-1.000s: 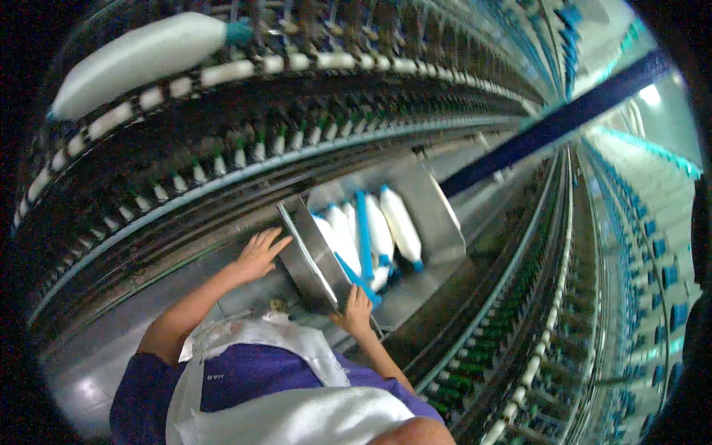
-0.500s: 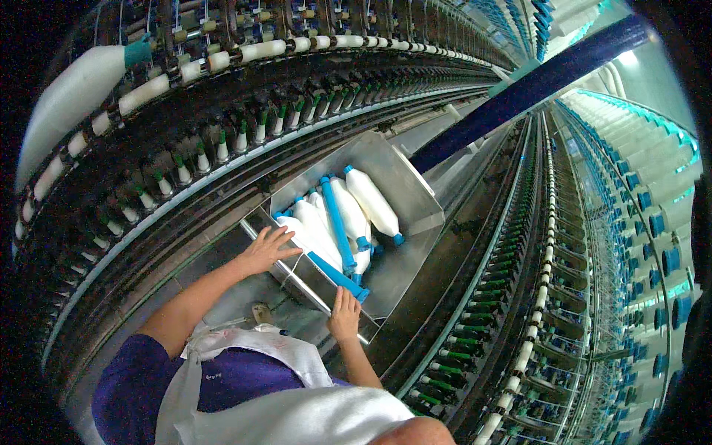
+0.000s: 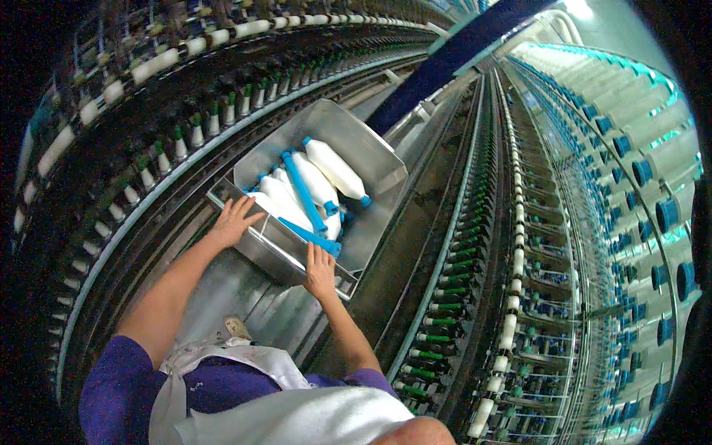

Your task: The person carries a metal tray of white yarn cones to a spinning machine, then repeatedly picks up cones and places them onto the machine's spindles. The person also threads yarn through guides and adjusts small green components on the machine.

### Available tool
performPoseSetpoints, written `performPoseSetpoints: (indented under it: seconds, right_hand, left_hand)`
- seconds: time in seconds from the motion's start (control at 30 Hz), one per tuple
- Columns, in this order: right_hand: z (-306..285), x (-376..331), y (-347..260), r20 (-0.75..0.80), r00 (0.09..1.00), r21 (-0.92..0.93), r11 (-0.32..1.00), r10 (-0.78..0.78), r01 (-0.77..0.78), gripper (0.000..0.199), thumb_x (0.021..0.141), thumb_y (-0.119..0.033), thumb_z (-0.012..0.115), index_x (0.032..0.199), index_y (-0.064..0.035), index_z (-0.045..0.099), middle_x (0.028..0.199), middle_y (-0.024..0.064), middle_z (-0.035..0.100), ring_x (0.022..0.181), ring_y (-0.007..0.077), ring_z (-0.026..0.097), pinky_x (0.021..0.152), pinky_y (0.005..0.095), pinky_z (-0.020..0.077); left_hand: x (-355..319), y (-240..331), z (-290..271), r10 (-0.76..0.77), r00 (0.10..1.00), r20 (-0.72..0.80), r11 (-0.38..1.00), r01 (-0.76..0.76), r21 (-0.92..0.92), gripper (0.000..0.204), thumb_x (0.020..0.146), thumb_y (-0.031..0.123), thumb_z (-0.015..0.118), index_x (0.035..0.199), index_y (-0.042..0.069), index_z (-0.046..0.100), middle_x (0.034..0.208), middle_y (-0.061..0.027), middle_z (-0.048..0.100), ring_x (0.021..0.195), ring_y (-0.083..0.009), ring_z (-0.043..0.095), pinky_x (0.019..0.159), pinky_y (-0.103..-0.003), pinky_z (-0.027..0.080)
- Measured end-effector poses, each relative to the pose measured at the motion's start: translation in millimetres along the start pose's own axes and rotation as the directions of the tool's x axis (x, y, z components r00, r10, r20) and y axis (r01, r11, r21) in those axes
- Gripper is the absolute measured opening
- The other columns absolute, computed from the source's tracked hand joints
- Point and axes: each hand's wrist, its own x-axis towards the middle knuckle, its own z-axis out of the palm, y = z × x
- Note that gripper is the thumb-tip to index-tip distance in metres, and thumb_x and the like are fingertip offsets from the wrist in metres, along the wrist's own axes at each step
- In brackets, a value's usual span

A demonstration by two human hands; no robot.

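Bare metal forms the bin (image 3: pixel 386 174), just ahead of both hands. The left hand (image 3: pixel 236 221) rests, fingers spread, on its near edge; the right hand (image 3: pixel 320 271) lays its fingers over that edge just beside a blue tube (image 3: pixel 310 236), its grip impossible to tell. The bin stretches toward the upper right. Inside, two such tubes and at least four white bobbins (image 3: pixel 334 169) slant from upper left to lower right.
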Motion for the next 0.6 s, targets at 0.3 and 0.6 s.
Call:
performPoseSetpoints:
  seconds: [0.3, 0.6]
  right_hand:
    - [25, 60, 36, -0.072, 0.996, 0.052, 0.997, -0.055, 0.059, 0.073, 0.069, -0.007, 0.07, 0.135, 0.0056, 0.041, 0.123, 0.0236, 0.053, 0.112, 0.0382, 0.052, 0.097, 0.0476, 0.0396]
    - [38, 185, -33, -0.275, 0.833, 0.042, 0.86, -0.48, 0.509, 0.049, 0.084, -0.034, 0.063, 0.116, 0.0025, 0.06, 0.105, 0.0225, 0.064, 0.091, 0.0383, 0.063, 0.081, 0.0445, 0.0499]
  left_hand:
    - [77, -18, -7, -0.097, 0.994, 0.05, 0.994, 0.1, -0.053, 0.036, 0.072, 0.014, 0.069, 0.108, 0.011, 0.067, 0.114, -0.0113, 0.063, 0.117, -0.0281, 0.054, 0.092, -0.048, 0.046]
    - [-145, -36, 40, -0.456, 0.856, 0.245, 0.762, 0.518, -0.389, 0.025, 0.073, 0.022, 0.065, 0.091, 0.005, 0.065, 0.082, -0.0155, 0.066, 0.076, -0.032, 0.064, 0.058, -0.044, 0.053]
